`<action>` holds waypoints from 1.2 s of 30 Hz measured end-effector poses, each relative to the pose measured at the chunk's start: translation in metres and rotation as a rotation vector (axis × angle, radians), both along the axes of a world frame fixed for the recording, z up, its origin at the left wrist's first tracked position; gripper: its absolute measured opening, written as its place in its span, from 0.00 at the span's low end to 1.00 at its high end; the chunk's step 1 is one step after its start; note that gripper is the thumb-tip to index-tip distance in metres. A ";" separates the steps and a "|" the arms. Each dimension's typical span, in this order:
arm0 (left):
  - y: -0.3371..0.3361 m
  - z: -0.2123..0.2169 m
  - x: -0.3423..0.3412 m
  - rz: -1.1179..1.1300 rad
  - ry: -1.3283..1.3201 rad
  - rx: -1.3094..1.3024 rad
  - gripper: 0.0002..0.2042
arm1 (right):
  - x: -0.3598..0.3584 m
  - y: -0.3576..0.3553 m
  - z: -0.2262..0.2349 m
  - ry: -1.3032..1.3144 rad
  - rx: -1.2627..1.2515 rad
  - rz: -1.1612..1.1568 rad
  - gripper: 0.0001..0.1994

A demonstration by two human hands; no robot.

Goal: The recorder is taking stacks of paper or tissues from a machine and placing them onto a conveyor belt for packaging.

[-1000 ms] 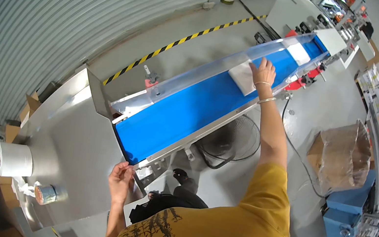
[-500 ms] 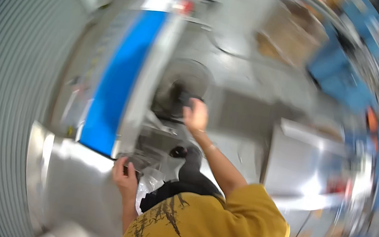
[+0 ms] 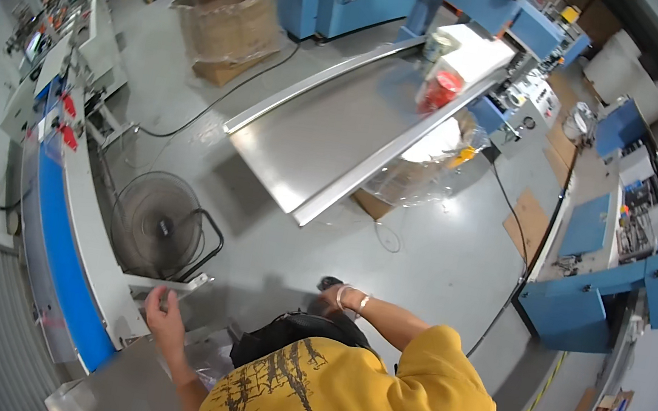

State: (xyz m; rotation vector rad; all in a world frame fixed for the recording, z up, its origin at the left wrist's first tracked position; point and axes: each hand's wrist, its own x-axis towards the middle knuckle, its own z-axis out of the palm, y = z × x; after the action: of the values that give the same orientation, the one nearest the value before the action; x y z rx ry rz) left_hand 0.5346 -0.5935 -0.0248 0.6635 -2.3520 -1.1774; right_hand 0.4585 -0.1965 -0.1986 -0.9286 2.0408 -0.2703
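Observation:
My left hand (image 3: 165, 316) is raised beside the near end of a conveyor with a blue belt (image 3: 69, 250), its fingers apart and nothing in them. Below it lies a bare metal table surface (image 3: 113, 385), with clear plastic partly hidden behind my forearm. My right hand (image 3: 331, 295) hangs low in front of my body, a band round the wrist. Its fingers are small and partly hidden, and a dark shape, perhaps my shoe (image 3: 330, 281), shows just beyond them.
A round floor fan (image 3: 162, 224) stands right of the conveyor. Ahead is a metal chute table (image 3: 334, 120) with a red container (image 3: 442, 90) on it. A large carton (image 3: 229, 22) stands farther back. Blue machines (image 3: 571, 308) line the right, and cables cross the floor.
My view has swung to the right, so the conveyor now sits farther left. The left hand has come off the conveyor's end, and the right hand has lowered away from the fan.

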 end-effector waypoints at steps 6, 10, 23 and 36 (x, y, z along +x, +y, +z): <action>0.130 0.038 -0.057 -0.215 0.013 0.097 0.09 | 0.045 0.174 -0.007 -0.042 0.311 -0.640 0.25; 0.233 0.048 -0.091 -0.341 -0.010 0.170 0.09 | 0.079 0.246 -0.019 -0.094 0.220 -0.820 0.26; 0.472 0.081 -0.233 -0.703 0.216 -0.130 0.19 | -0.221 0.352 0.166 1.051 -0.681 -1.003 0.14; 0.597 0.039 -0.486 -0.703 0.293 -0.456 0.32 | -0.435 0.373 0.231 1.298 -0.507 -0.628 0.10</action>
State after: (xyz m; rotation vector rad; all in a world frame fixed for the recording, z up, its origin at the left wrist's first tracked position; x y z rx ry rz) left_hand 0.0488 0.0033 0.0144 -0.4953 -2.5151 -0.8361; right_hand 0.0236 0.1761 0.0328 -0.7685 3.5859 -0.6563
